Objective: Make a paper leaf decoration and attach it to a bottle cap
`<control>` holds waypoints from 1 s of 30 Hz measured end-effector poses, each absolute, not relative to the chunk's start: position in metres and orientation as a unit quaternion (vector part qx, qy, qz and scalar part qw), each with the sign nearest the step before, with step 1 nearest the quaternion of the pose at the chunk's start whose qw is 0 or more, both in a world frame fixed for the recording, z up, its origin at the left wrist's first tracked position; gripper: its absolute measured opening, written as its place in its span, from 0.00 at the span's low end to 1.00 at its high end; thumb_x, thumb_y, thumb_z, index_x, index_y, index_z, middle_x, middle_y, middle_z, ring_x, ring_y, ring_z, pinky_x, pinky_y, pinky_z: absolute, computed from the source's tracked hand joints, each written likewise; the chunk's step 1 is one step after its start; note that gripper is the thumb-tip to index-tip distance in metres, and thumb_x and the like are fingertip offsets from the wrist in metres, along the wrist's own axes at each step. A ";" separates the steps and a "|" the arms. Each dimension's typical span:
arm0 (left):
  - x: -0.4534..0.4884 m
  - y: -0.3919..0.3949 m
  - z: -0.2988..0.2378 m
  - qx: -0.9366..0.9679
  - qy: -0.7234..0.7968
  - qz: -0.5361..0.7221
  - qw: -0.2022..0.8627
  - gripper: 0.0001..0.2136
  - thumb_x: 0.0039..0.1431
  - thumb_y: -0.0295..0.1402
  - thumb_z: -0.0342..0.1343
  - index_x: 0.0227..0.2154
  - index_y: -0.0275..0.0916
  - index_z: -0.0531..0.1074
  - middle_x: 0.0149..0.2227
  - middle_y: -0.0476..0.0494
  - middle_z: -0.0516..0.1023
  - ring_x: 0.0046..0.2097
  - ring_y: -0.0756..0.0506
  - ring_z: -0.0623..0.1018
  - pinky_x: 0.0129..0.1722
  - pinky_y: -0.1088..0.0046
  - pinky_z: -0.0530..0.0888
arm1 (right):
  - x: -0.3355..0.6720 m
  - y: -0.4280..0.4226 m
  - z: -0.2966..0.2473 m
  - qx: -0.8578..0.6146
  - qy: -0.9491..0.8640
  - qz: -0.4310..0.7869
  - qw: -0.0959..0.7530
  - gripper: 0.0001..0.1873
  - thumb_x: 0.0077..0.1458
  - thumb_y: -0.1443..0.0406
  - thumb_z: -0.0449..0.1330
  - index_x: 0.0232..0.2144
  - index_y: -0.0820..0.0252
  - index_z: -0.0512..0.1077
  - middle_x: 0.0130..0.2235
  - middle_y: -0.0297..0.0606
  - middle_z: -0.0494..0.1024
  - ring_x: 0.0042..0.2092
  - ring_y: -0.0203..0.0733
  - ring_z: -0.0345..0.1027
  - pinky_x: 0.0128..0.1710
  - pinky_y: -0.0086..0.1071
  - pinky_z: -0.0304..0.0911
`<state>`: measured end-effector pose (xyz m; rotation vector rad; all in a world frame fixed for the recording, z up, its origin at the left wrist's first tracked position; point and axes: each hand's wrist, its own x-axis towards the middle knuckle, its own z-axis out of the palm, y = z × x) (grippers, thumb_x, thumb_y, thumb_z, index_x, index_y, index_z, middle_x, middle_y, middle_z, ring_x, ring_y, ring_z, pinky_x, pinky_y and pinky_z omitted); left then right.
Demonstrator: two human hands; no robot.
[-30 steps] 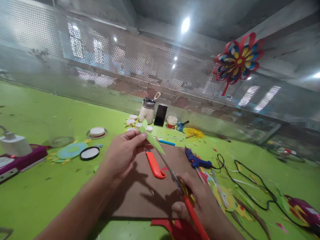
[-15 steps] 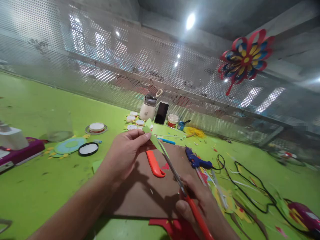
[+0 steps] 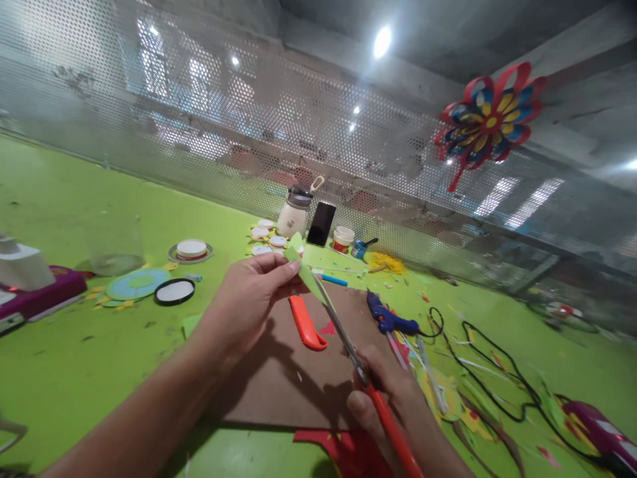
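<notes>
- Head view: the left hand (image 3: 249, 299) pinched a green paper strip (image 3: 304, 273) between thumb and fingertips, above the far edge of the brown board (image 3: 293, 388).
- The right hand (image 3: 398, 408) was closed around the red handles of the scissors (image 3: 348, 342), over the board's right-hand corner nearest the person.
- The blades lay nearly together along the strip's lower edge. Their tips reached further up the strip than a second earlier, when they met only its lower end.
- The left hand's grip and the strip's place over the board looked unchanged from half a second before.
- An orange cutter (image 3: 304, 323) lay on the board under the strip, where it had been.
- A blue glue gun (image 3: 388, 320) stayed just off the board's right edge.
- A paper flower (image 3: 490, 119) hung on the mesh wall well beyond the board.
</notes>
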<state>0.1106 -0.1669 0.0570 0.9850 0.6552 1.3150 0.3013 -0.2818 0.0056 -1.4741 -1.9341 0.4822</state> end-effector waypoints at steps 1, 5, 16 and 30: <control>0.111 -0.167 0.057 0.431 0.288 0.575 0.633 0.08 0.42 0.31 0.66 0.18 0.34 0.73 0.23 0.46 0.74 0.28 0.47 0.75 0.39 0.64 0.74 | 0.301 -0.282 0.006 -0.561 -0.737 0.187 0.327 0.21 0.58 0.49 0.51 0.44 0.57 0.70 0.23 0.32 0.66 0.26 0.39 0.59 0.22 0.27 0.53; 0.111 -0.168 0.058 0.426 0.293 0.576 0.634 0.08 0.42 0.31 0.67 0.19 0.34 0.73 0.23 0.46 0.74 0.28 0.47 0.75 0.40 0.64 0.75 | 0.299 -0.282 0.006 -0.561 -0.731 0.189 0.340 0.25 0.58 0.47 0.50 0.48 0.55 0.71 0.25 0.33 0.69 0.27 0.40 0.62 0.22 0.27 0.55; 0.113 -0.166 0.056 0.427 0.289 0.578 0.632 0.08 0.40 0.31 0.67 0.19 0.33 0.75 0.24 0.43 0.76 0.29 0.45 0.77 0.39 0.63 0.77 | 0.302 -0.284 0.000 -0.580 -0.725 0.156 0.336 0.24 0.56 0.46 0.53 0.44 0.55 0.74 0.23 0.34 0.69 0.25 0.40 0.62 0.20 0.27 0.55; 0.115 -0.170 0.055 0.427 0.297 0.561 0.644 0.07 0.42 0.29 0.65 0.17 0.33 0.73 0.23 0.44 0.76 0.27 0.47 0.76 0.36 0.66 0.75 | 0.303 -0.283 0.008 -0.584 -0.723 0.155 0.334 0.23 0.51 0.53 0.60 0.47 0.52 0.75 0.26 0.37 0.75 0.28 0.46 0.69 0.28 0.32 0.66</control>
